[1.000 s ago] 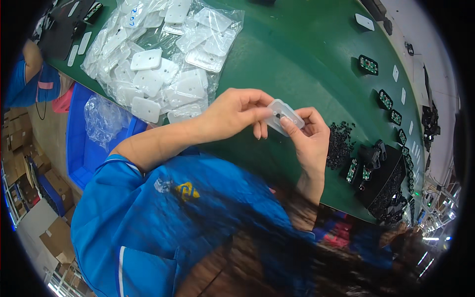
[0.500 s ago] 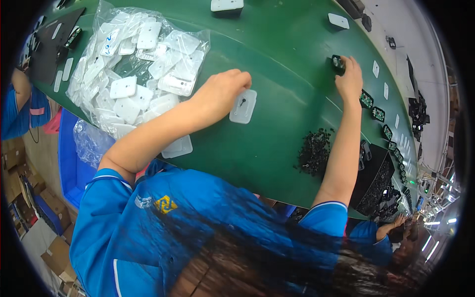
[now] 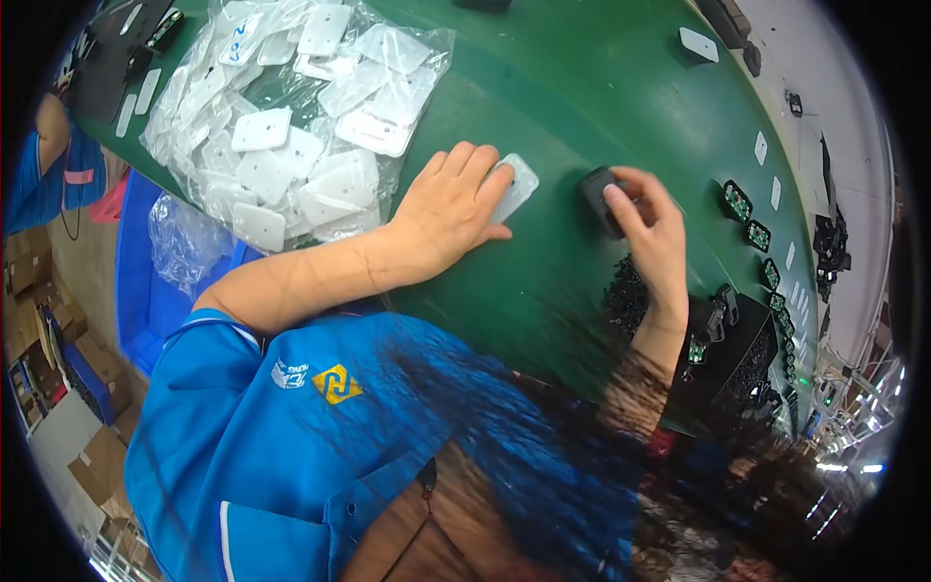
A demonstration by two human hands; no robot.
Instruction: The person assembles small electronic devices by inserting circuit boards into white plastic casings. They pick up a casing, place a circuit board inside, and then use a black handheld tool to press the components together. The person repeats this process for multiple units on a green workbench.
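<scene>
My left hand (image 3: 448, 209) rests over the green table, palm down. Its fingers are stretched out and the thumb stands apart. The fingertips lie against the edge of a white rounded plate (image 3: 519, 186), which the hand partly covers. To the right, my right hand (image 3: 652, 218) grips a black rectangular housing (image 3: 598, 201) between thumb and fingers. It tilts above the table, a short way from the white plate; its inside is hidden from view.
A clear bag of white plates (image 3: 262, 130) spreads left of my hands. A blue bin (image 3: 141, 291) sits beside the table. Small black parts (image 3: 628, 291) are heaped near my right forearm. Black housings with green circuit boards (image 3: 737, 201) line the right edge. Another person's arm (image 3: 51, 136) shows far left.
My right hand has brought the black housing from the far right toward the middle. My left hand has shifted onto the white plate, its fingers straighter; the plate is now more tilted.
</scene>
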